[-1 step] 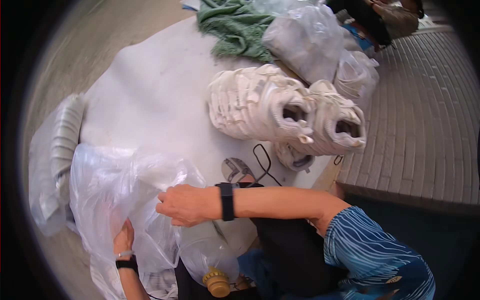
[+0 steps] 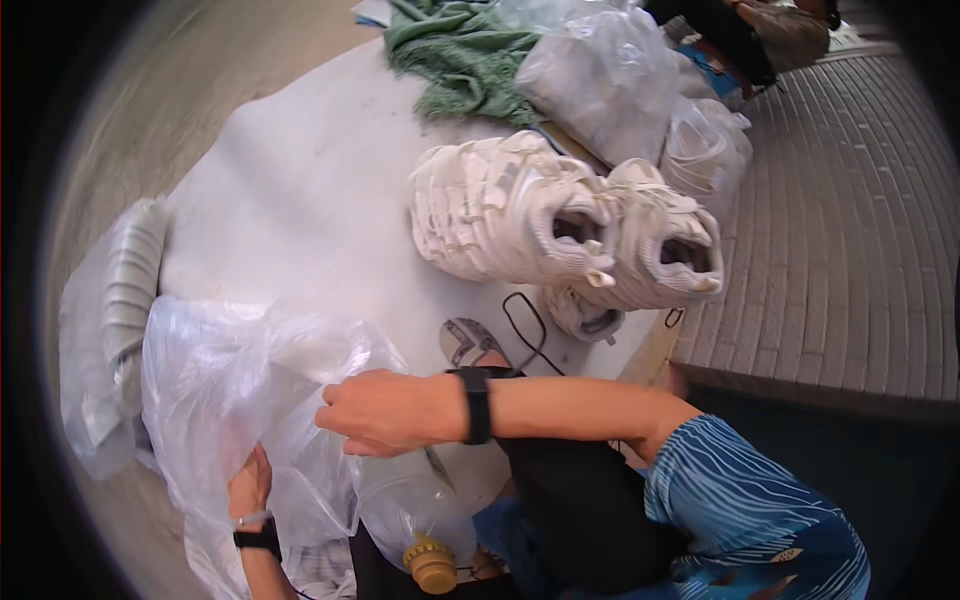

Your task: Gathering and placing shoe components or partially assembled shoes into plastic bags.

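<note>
A large clear plastic bag (image 2: 300, 350) spreads crumpled in front of me at the left. My right hand (image 2: 385, 412) reaches across from the right, its fingers curled closed at the bag's right side, seemingly pinching the film. Lower down, my left hand (image 2: 250, 482) is against the bag; plastic blurs its fingers, so their grip is unclear. Just below my right wrist lies a clear plastic bottle (image 2: 410, 500) with a yellow cap (image 2: 432, 568). Both wrists wear black bands.
Dirty white sneakers (image 2: 510, 210) stand in a group on the white sheet (image 2: 290, 190). Behind them are a green cloth (image 2: 465, 60) and filled plastic bags (image 2: 600, 80). A ribbed plastic-wrapped roll (image 2: 135, 275) lies far left. Grey paving (image 2: 830, 230) is at right; another person (image 2: 770, 40) sits beyond.
My right hand and wrist have shifted slightly to the right. The sneakers and the things behind them appear a little further left in the view.
</note>
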